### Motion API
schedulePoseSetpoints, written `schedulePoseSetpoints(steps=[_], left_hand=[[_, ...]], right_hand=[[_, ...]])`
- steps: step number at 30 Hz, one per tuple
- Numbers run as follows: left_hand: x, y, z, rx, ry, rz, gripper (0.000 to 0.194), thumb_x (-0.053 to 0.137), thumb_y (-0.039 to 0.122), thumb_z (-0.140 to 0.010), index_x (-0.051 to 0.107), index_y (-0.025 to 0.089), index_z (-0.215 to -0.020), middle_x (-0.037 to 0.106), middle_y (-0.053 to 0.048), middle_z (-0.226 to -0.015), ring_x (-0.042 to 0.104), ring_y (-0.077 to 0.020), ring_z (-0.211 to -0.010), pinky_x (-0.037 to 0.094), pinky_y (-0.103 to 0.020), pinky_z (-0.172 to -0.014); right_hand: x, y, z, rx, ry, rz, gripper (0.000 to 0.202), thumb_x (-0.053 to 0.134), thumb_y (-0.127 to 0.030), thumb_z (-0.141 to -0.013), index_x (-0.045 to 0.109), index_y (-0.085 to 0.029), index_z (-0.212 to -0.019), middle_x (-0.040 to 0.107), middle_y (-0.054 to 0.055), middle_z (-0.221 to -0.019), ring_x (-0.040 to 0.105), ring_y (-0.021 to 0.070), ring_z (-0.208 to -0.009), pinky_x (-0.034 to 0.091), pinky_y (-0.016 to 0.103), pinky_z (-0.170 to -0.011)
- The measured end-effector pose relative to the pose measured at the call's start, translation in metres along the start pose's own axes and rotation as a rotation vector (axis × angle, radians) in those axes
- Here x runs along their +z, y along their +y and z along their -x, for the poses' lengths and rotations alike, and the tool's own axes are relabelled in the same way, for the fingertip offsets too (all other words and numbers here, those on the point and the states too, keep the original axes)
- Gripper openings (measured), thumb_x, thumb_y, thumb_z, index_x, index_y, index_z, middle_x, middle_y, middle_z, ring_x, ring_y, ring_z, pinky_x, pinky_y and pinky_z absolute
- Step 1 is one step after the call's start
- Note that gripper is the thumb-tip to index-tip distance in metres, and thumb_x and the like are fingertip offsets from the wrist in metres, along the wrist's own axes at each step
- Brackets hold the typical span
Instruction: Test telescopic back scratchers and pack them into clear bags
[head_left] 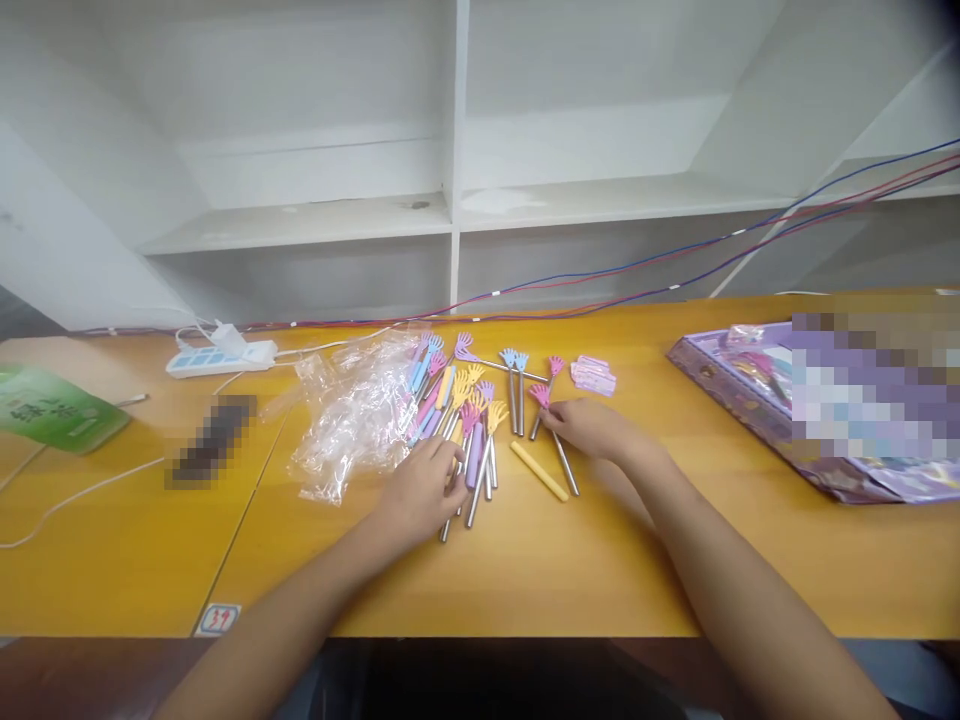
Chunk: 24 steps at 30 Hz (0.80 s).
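Several small back scratchers with hand-shaped heads in yellow, pink, blue and purple and metal rods lie in a pile at the middle of the table. My left hand rests at the near left side of this pile with its fingers curled in; what they hold, if anything, is hidden. To the right, my right hand pinches a pink back scratcher just below its head, the rod slanting down toward me. A loose yellow tube lies between my hands. Two blue-headed back scratchers lie side by side behind it.
Crumpled clear plastic bags lie left of the pile. Small pink packets sit behind my right hand. A purple box stands at right. A power strip, white cable and green package are at left. White shelving rises behind.
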<state>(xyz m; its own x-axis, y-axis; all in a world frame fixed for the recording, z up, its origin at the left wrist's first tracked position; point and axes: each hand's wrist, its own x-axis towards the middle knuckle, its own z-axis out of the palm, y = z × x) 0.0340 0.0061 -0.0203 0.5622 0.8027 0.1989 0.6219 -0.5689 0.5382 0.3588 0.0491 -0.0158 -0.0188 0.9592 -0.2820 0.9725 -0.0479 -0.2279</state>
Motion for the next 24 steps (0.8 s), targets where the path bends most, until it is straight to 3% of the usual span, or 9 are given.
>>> schedulePoseSetpoints(steps=[3,7,13,19,24], left_hand=[[0.005,-0.001,0.002,0.016,-0.007,-0.078,0.016,0.061,0.018,-0.092,0.060,0.022,-0.107,0.068,-0.005,-0.095,0.061,-0.0263,-0.093,0.046,-0.039,-0.083],[0.005,-0.001,0.003,-0.049,-0.037,-0.069,0.017,0.064,0.023,-0.095,0.060,0.022,-0.111,0.070,-0.005,-0.090,0.062,-0.0291,-0.098,0.044,-0.038,-0.079],[0.002,0.007,0.002,-0.024,-0.008,0.052,0.014,0.063,0.018,-0.092,0.063,0.023,-0.105,0.067,-0.002,-0.084,0.063,-0.0249,-0.089,0.046,-0.036,-0.078],[-0.001,0.004,0.000,0.050,0.069,0.036,0.014,0.061,0.010,-0.088,0.064,0.023,-0.094,0.068,-0.002,-0.085,0.063,-0.0230,-0.088,0.046,-0.036,-0.080],[-0.013,-0.009,-0.006,0.050,0.185,-0.112,0.015,0.058,0.010,-0.093,0.066,0.022,-0.098,0.071,-0.005,-0.095,0.060,-0.0253,-0.095,0.046,-0.039,-0.087]], right_hand=[[0.005,0.009,0.000,-0.013,0.015,-0.009,0.049,0.038,-0.050,-0.109,0.069,-0.019,-0.087,0.077,0.016,-0.100,0.067,0.0244,-0.085,0.040,0.032,-0.071],[0.006,0.013,-0.002,-0.011,0.025,-0.051,0.044,0.043,-0.047,-0.106,0.061,-0.020,-0.076,0.073,0.012,-0.087,0.061,0.0226,-0.076,0.037,0.033,-0.068],[0.002,0.007,0.000,0.000,0.120,-0.201,0.038,0.051,-0.042,-0.098,0.051,-0.022,-0.066,0.062,0.007,-0.068,0.054,0.0199,-0.068,0.032,0.031,-0.065],[0.007,-0.012,0.003,-0.068,0.252,-0.566,0.039,0.052,-0.046,-0.095,0.039,-0.023,-0.066,0.045,0.001,-0.061,0.044,0.0171,-0.065,0.031,0.030,-0.061],[0.017,-0.028,-0.001,-0.100,0.318,-0.986,0.038,0.048,-0.056,-0.095,0.045,-0.024,-0.076,0.041,-0.003,-0.063,0.037,0.0132,-0.054,0.033,0.027,-0.050]])
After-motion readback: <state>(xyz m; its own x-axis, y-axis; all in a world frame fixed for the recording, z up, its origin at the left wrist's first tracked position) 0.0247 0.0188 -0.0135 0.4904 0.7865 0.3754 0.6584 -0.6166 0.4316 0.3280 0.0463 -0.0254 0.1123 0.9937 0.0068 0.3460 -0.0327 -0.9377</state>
